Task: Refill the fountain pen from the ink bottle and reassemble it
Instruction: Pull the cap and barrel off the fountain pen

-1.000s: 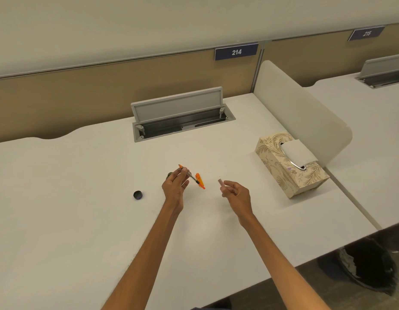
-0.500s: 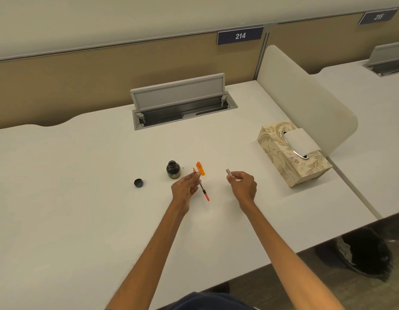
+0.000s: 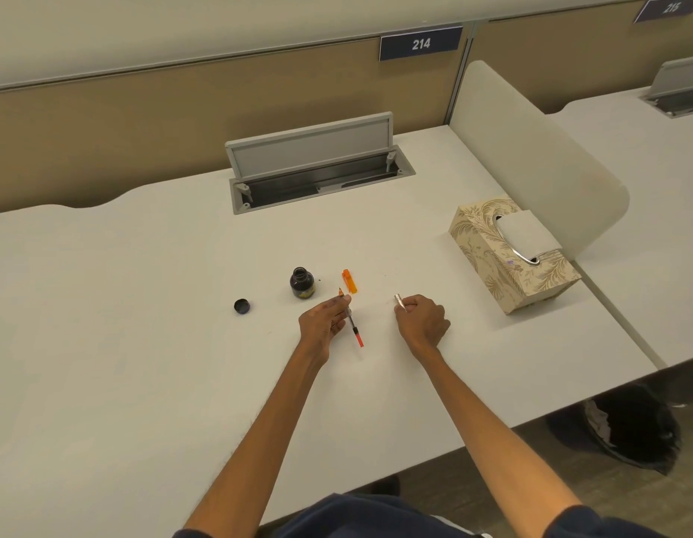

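Note:
An open dark ink bottle (image 3: pixel 302 283) stands on the white desk (image 3: pixel 143 343), its black lid (image 3: pixel 241 306) lying to the left. An orange pen cap (image 3: pixel 349 281) lies just right of the bottle. My left hand (image 3: pixel 323 322) pinches the pen's front section with converter (image 3: pixel 352 328), nib end pointing away toward the bottle, red converter end pointing back at me. My right hand (image 3: pixel 422 320) is closed around a silvery pen barrel (image 3: pixel 399 300), whose tip sticks out past my fingers. The two hands are apart.
A patterned tissue box (image 3: pixel 512 258) sits at the right, beside a pale curved divider (image 3: pixel 531 149). An open grey cable hatch (image 3: pixel 317 165) is at the back of the desk. A black-lined bin (image 3: pixel 628 432) stands on the floor at the right.
My left hand came back from the ink bottle and turned the pen section so its red end points at me. My right hand closed more tightly around the barrel.

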A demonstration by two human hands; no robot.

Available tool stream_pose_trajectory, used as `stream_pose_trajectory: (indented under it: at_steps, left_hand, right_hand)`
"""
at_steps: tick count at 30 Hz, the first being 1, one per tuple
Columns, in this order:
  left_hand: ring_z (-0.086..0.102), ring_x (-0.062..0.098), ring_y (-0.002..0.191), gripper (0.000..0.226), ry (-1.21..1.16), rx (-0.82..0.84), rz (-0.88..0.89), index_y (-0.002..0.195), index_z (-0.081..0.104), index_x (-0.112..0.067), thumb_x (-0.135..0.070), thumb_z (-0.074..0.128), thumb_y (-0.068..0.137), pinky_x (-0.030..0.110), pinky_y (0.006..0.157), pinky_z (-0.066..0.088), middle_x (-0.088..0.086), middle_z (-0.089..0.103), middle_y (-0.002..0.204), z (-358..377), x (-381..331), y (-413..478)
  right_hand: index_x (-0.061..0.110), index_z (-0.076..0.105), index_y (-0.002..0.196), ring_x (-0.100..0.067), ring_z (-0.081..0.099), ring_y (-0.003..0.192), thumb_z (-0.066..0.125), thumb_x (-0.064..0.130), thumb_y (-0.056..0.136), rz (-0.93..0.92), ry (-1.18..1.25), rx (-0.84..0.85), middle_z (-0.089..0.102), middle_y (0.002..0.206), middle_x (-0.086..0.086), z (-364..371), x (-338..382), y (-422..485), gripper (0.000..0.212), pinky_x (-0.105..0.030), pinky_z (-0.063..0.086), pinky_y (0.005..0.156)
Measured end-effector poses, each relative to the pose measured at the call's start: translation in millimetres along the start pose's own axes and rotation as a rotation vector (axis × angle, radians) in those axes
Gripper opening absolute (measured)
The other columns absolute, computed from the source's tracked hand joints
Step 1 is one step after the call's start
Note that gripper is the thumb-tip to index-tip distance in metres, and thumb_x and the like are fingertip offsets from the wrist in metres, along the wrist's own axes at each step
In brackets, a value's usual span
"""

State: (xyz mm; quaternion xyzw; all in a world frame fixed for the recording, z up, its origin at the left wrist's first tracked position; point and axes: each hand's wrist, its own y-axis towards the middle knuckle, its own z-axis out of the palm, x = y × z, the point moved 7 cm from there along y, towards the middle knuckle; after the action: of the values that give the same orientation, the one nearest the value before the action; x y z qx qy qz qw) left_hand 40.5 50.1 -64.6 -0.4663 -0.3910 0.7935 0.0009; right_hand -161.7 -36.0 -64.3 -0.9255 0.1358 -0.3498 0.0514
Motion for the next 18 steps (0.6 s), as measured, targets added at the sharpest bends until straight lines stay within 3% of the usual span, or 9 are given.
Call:
stream_pose_trajectory:
  at_steps: [9, 18]
  left_hand:
    - [0.068, 0.016, 0.079, 0.036, 0.003, -0.014, -0.022, 0.111, 0.072, -0.001, -0.015, 0.08, 0.079, 0.025, 0.076, 0.055, 0.009, 0.072, 0.095, -2.5, 4.3, -0.2]
    - [0.068, 0.017, 0.081, 0.035, -0.011, -0.018, -0.028, 0.108, 0.073, -0.001, -0.016, 0.081, 0.078, 0.027, 0.078, 0.054, 0.008, 0.073, 0.094, -5.0, 3.4, 1.1]
  right_hand:
    - [0.022, 0.069, 0.103, -0.025, 0.052, 0.111, 0.066, 0.03, 0.085, -0.035, -0.014, 0.002, 0.072, 0.102, 0.001, 3.4, -1.8, 0.6, 0.02, -0.039, 0.037, 0.088]
    - [0.016, 0.065, 0.112, -0.026, 0.052, 0.114, 0.068, 0.039, 0.084, -0.091, -0.039, 0.021, 0.068, 0.111, -0.003, 0.7, -1.7, -4.1, 0.036, -0.039, 0.039, 0.09]
